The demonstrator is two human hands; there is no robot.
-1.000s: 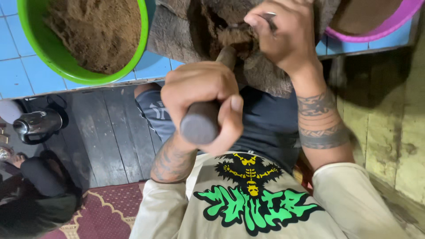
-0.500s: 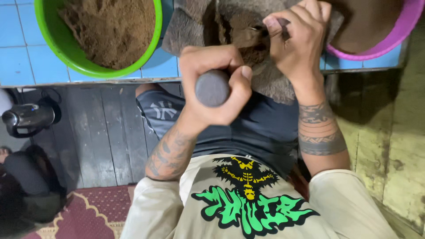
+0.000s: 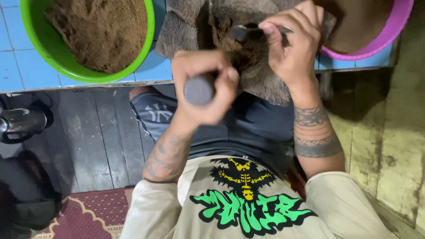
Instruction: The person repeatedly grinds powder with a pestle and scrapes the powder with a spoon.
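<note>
The left hand (image 3: 204, 86) is clenched around a thick dark handle (image 3: 199, 90), whose round butt end faces the camera; the fingers wrap it fully, with the thumb across the top. The far end of the handle is hidden behind the hand, so what it meets cannot be seen. The right hand (image 3: 292, 46) pinches a slim metal tool (image 3: 242, 32) between thumb and fingers, its rounded end lying over a clump of dark brown fibre (image 3: 239, 46). That clump sits on a grey-brown cloth (image 3: 186, 31), which is spread over the near edge of a blue tiled counter (image 3: 13, 66) and hangs down toward the person's lap.

A green bowl (image 3: 146, 57) heaped with brown fibrous powder stands on the counter toward its left end, just beside the cloth. A pink bowl (image 3: 385, 37) stands toward the right end, behind the right hand, with its rim touching the cloth's edge. Below the counter are dark wooden floorboards (image 3: 97, 146), a metal object (image 3: 22, 121) at the left and a red patterned rug (image 3: 93, 214) at the bottom left. Both forearms bear tattoos.
</note>
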